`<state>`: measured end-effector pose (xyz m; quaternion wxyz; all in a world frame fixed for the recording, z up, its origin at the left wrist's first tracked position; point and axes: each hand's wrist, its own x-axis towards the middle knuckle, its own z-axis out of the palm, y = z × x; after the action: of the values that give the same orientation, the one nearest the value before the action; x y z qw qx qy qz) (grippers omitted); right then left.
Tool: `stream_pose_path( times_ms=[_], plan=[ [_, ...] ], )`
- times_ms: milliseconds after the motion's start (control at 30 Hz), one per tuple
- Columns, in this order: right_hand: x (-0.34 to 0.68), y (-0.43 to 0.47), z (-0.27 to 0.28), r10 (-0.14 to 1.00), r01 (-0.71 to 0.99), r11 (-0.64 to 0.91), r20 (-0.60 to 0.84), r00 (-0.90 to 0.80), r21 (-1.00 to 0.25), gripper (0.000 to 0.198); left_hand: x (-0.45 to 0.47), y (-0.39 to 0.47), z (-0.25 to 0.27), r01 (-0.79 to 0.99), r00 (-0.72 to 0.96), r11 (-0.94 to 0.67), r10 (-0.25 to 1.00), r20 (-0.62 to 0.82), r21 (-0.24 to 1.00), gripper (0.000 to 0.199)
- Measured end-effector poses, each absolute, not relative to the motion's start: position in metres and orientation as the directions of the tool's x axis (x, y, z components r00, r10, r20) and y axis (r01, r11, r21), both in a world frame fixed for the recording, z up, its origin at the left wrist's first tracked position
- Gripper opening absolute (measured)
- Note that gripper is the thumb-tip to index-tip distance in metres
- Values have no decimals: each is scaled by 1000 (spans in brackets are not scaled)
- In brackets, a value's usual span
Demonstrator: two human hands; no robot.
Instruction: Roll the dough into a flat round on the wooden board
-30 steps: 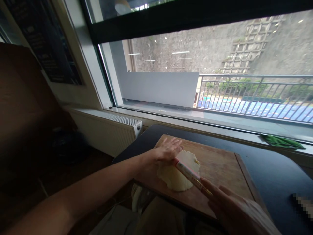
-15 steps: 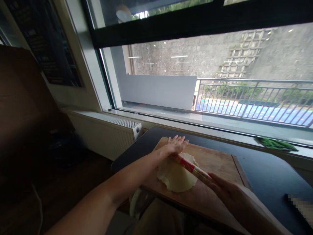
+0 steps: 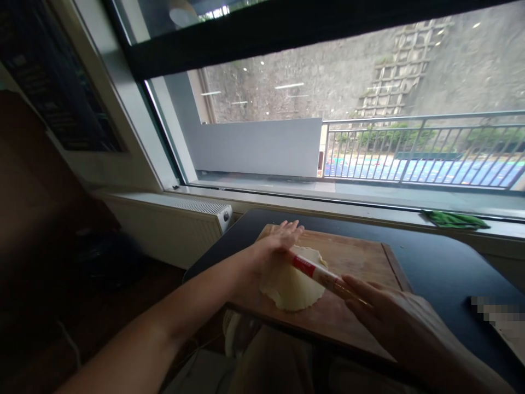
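Note:
My left hand lies with fingers stretched and spread over the far end of a rolling pin, its palm on the pin. The pin has a red label and slants across a thin, uneven sheet of pale dough. My right hand is around the pin's near end, with the pin showing between thumb and fingers. Under the dough is a wooden board. The left palm and wrist hide the pin's far tip and part of the dough's left edge.
The board rests on a dark table beside a window. A green cloth lies on the sill. A dark-edged, pixelated object is at the table's right. A white radiator stands left of the table.
The whole view has shifted slightly, so the scene sits a little higher and further left. Both hands stay on the rolling pin, which remains across the dough.

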<state>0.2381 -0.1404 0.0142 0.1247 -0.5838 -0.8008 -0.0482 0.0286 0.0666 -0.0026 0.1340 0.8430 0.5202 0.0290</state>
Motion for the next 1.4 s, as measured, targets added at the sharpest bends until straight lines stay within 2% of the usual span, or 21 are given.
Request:
stream_pose_path(
  times_ms=[133, 367, 567, 733, 900, 1033, 1133, 1267, 1400],
  plan=[
    [240, -140, 7, 924, 946, 316, 250, -290, -71, 40, 48, 81, -3, 863, 456, -430, 889, -43, 264, 56],
    [221, -152, 6, 878, 901, 419, 303, -371, -111, 52, -22, 30, -13, 871, 463, -447, 886, -34, 204, 59],
    [220, -152, 9, 930, 950, 298, 254, -266, -92, 35, 8, 55, -11, 884, 449, -427, 889, -91, 192, 59],
    [227, -149, 5, 968, 978, 178, 200, -154, -110, 33, 66, 95, -6, 868, 469, -443, 879, -82, 223, 58],
    [217, -154, 4, 951, 954, 267, 196, -238, -138, 40, 45, 85, -10, 844, 505, -483, 862, -44, 234, 57],
    [209, -159, 8, 931, 913, 350, 187, -314, -211, 53, 8, 68, -14, 845, 493, -452, 865, -91, 285, 62],
    [211, -158, 9, 936, 909, 338, 188, -298, -245, 49, 12, 71, -14, 854, 461, -411, 882, -98, 320, 63],
    [219, -155, 10, 935, 908, 319, 245, -256, -270, 41, 56, 94, -12, 824, 418, -375, 908, -9, 425, 64],
    [223, -158, 11, 936, 915, 307, 257, -240, -263, 42, 86, 110, -10, 793, 409, -372, 912, 30, 482, 60]
  ],
)
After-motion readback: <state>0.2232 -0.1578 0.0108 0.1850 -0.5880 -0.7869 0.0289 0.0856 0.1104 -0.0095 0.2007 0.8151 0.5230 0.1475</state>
